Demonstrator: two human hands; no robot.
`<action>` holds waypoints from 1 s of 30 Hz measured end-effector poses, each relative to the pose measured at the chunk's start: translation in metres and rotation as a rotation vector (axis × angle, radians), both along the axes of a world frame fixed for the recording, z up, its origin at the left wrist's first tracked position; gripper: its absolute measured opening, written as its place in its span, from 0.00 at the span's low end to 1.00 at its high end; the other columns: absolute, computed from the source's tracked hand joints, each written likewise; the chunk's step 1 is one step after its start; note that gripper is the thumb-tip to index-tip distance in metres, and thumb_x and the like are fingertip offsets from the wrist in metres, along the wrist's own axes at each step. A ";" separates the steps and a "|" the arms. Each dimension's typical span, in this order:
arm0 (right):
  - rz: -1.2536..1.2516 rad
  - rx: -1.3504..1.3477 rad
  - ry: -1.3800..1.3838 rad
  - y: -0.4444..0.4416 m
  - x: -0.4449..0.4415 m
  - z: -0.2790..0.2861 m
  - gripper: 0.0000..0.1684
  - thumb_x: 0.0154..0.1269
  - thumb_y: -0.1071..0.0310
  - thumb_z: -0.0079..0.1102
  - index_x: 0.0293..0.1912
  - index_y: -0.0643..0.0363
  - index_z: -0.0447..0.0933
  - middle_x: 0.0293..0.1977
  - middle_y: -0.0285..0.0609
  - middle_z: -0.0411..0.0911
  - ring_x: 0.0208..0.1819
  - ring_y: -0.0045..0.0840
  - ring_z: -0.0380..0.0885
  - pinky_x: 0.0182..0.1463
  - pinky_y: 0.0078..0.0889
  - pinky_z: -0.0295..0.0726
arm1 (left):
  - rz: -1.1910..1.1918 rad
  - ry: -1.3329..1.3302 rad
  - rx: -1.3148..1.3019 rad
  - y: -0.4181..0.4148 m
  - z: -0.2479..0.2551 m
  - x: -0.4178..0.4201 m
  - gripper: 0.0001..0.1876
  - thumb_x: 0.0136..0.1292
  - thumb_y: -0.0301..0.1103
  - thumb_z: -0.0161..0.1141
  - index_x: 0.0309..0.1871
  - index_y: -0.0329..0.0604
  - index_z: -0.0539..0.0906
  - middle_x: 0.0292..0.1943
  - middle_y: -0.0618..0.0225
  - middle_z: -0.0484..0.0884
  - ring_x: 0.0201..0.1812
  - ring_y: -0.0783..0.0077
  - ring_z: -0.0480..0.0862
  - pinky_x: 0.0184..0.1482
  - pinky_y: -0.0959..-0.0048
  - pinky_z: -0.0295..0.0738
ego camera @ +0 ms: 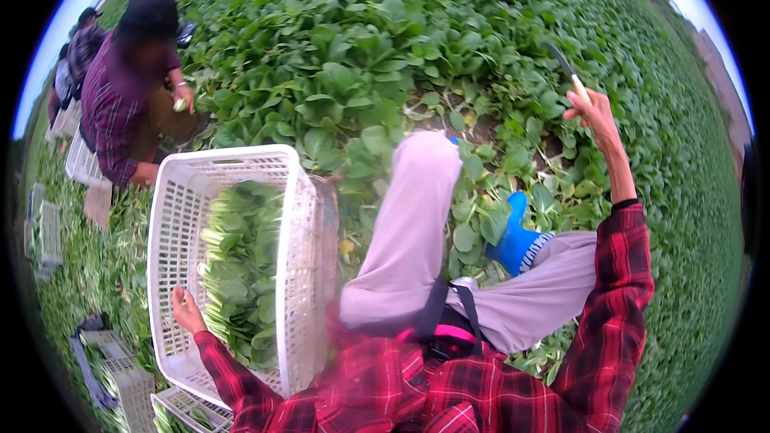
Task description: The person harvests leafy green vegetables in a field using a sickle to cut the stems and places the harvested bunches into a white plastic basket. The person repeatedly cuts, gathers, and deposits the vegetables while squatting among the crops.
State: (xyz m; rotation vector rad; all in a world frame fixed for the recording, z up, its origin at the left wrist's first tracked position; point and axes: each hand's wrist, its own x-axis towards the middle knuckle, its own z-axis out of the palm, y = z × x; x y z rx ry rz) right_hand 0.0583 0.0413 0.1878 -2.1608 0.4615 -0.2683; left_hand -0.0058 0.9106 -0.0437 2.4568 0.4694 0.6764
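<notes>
Raised over the crop on the right, my right hand (594, 113) grips the pale handle of a knife (566, 67), its dark curved blade pointing up and away from me. To my left stands a white slatted plastic crate (289, 264), tipped toward view so its inside shows. Cut leafy greens (243, 276) lie stacked in it, pale stems to the left and leaves to the right. My left hand (187, 311) reaches into the crate beside the stem ends, fingers apart and holding nothing that I can see.
Dense leafy green plants (361, 30) spread ahead and right. My blue boot (514, 240) stands among cut leaves. A co-worker (129, 90) crouches at the far left holding a pale stem, with others behind. More crates (123, 361) with greens stand at lower left.
</notes>
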 end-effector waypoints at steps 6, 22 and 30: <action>-0.062 0.111 -0.130 -0.043 -0.016 -0.001 0.19 0.59 0.52 0.59 0.37 0.59 0.73 0.21 0.29 0.71 0.22 0.11 0.76 0.16 0.10 0.55 | -0.714 0.364 -0.542 -0.308 0.120 0.023 0.08 0.61 0.27 0.52 0.40 0.33 0.80 0.36 0.62 0.81 0.36 0.70 0.81 0.41 0.75 0.73; -0.099 0.053 0.112 -0.160 0.071 -0.090 0.21 0.59 0.51 0.57 0.40 0.60 0.73 0.17 0.35 0.75 0.12 0.07 0.59 0.15 0.13 0.52 | -0.957 1.348 0.202 -0.432 -0.148 0.110 0.15 0.63 0.36 0.47 0.46 0.39 0.78 0.42 0.57 0.80 0.40 0.62 0.81 0.43 0.66 0.74; -0.021 -0.021 0.012 -0.264 0.232 -0.198 0.22 0.58 0.50 0.57 0.40 0.61 0.72 0.20 0.33 0.75 0.15 0.08 0.60 0.17 0.12 0.54 | -1.043 1.183 0.223 -0.620 -0.244 0.217 0.17 0.62 0.39 0.47 0.48 0.40 0.77 0.43 0.57 0.80 0.41 0.61 0.80 0.44 0.65 0.73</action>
